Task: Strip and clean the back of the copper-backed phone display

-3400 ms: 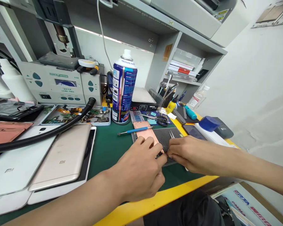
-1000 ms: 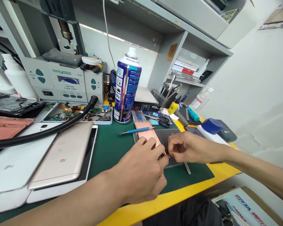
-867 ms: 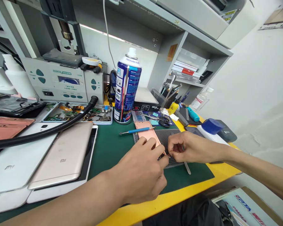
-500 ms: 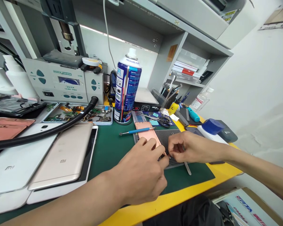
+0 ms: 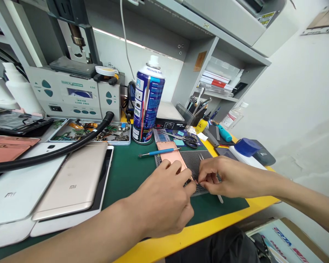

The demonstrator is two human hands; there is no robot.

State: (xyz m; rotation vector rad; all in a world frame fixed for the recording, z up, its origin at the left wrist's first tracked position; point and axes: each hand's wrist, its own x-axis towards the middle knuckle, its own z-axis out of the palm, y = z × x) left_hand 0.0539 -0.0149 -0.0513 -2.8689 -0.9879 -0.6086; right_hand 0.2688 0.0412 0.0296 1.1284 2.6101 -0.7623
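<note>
A pink phone panel lies on a grey perforated mat, its lower end under my left hand. The fingers of that hand are curled over the panel and hold it. At the panel's lower right corner, my right hand is pinched on something too small to make out. A blue pen-like tool rests across the panel's upper part. Metal tweezers lie partly hidden under my right hand.
A tall blue spray can stands behind the mat, with scissors to its right. To the left are phone covers, a tray of circuit parts, a black hose and a soldering station.
My right hand has shifted slightly to the right, still pinched near the panel's corner. My left hand has stayed in place on the panel.
</note>
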